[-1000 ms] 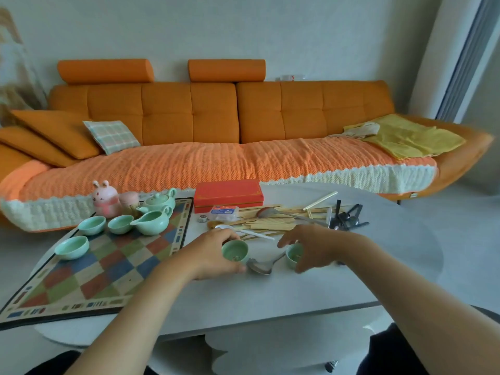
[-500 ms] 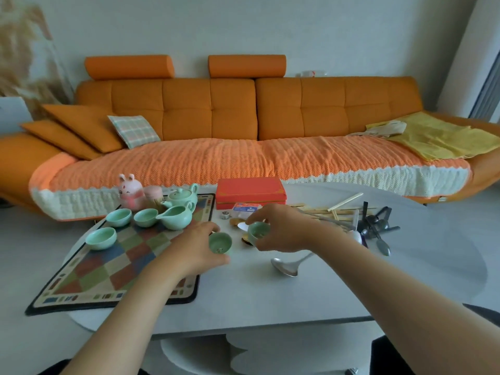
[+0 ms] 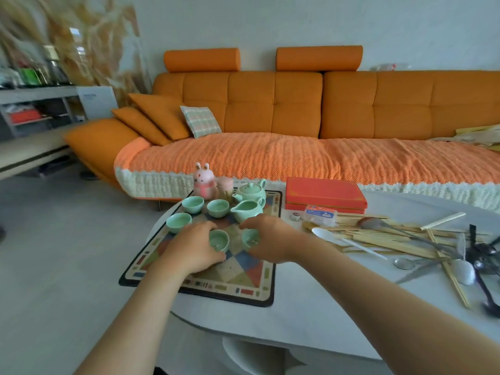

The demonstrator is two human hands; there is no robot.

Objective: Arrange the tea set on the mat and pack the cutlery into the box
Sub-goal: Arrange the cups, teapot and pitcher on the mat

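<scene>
Near mat [image 3: 243, 289] centre: left hand [image 3: 193, 249] grip closed around cup [image 3: 218, 240], right hand [image 3: 273, 240] seemingly clasping second cup [image 3: 250, 237].

Both hands have moved left from the bare table onto the mat [image 3: 244, 289]. Left hand [image 3: 193, 247] grips one cup [image 3: 218, 240], right hand [image 3: 272, 239] grips the other cup [image 3: 250, 238]; both cups now over the mat's middle, side by side, apart.
</scene>
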